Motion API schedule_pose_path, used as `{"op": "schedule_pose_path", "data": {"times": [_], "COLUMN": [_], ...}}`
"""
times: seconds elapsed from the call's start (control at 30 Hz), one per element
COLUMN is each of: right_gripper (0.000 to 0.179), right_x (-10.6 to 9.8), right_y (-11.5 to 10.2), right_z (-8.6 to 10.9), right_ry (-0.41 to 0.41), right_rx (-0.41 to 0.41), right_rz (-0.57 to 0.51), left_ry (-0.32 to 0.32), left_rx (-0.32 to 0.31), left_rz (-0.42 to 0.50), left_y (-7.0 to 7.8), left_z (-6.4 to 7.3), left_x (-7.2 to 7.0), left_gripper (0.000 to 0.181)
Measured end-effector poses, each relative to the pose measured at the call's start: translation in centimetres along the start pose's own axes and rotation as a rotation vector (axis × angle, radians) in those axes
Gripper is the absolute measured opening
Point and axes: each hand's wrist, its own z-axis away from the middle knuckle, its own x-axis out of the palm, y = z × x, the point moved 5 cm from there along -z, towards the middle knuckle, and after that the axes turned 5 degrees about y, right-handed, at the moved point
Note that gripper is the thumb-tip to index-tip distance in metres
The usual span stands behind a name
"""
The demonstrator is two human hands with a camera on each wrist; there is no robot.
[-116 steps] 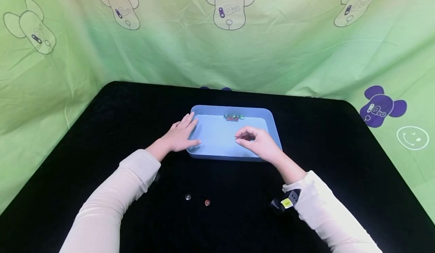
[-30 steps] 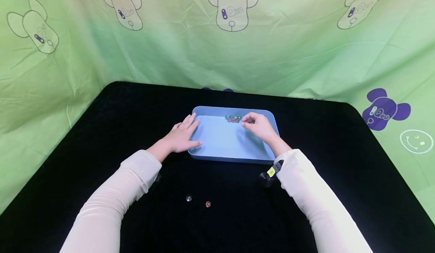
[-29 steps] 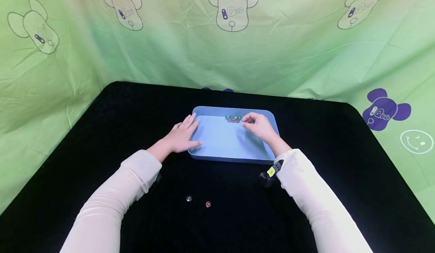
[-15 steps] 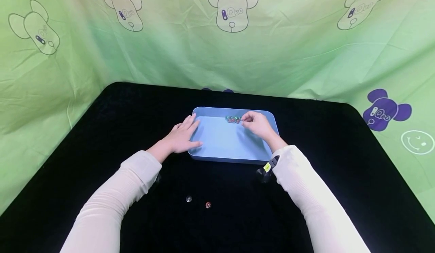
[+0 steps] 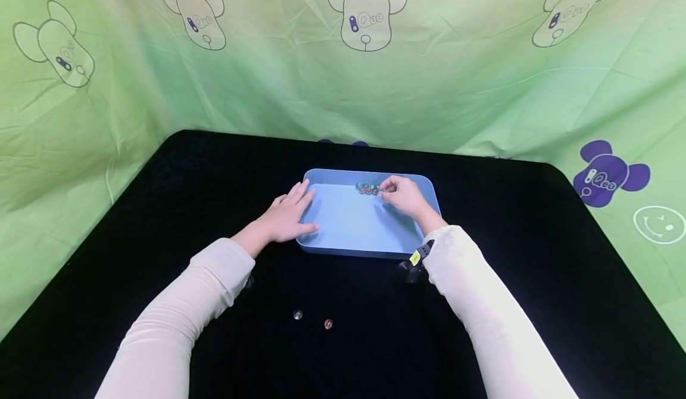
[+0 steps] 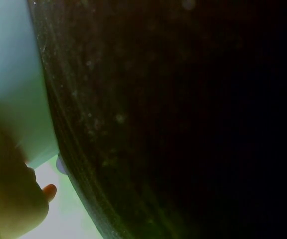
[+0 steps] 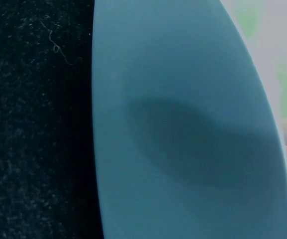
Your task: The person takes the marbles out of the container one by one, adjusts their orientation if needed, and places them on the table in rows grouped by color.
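Resting my left hand (image 5: 286,217) on the tray's left rim, fingers straight and spread, I bring the curled fingers and thumb of my right hand (image 5: 404,196) close together over the tray (image 5: 343,226). Those fingertips sit at the right end of the green and red marbles (image 5: 367,189), grouped by the tray's far wall; I cannot tell whether they pinch one. The head view alone shows the marbles, including a clear marble (image 5: 298,314) and, to its right, a red marble (image 5: 329,324) on the near side, outside the tray. The right wrist view adds a pale thread (image 7: 56,47) beside the tray; the left wrist view shows mostly dark surface. My counter (image 5: 241,161) is black, with a green cloth (image 5: 268,89) printed with cartoon heads hanging behind it.
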Motion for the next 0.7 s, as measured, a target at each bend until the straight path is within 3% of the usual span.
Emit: {"op": "schedule_pose_path", "data": {"times": [0.4,0.7], "right_gripper": [0.021,0.019], "right_x": [0.5,0.91], "right_y": [0.4,0.34], "right_z": [-0.62,-1.05], "right_ry": [-0.024,-0.041], "right_rx": [0.026,0.026], "right_rz": [0.045,0.01], "left_ry": [0.005,-0.004], "left_rx": [-0.006,-0.01], "left_rz": [-0.03,-0.031], "left_y": [0.07,0.08], "left_z": [0.05,0.03], "left_x": [-0.07,0.02], "left_gripper": [0.08,0.08]}}
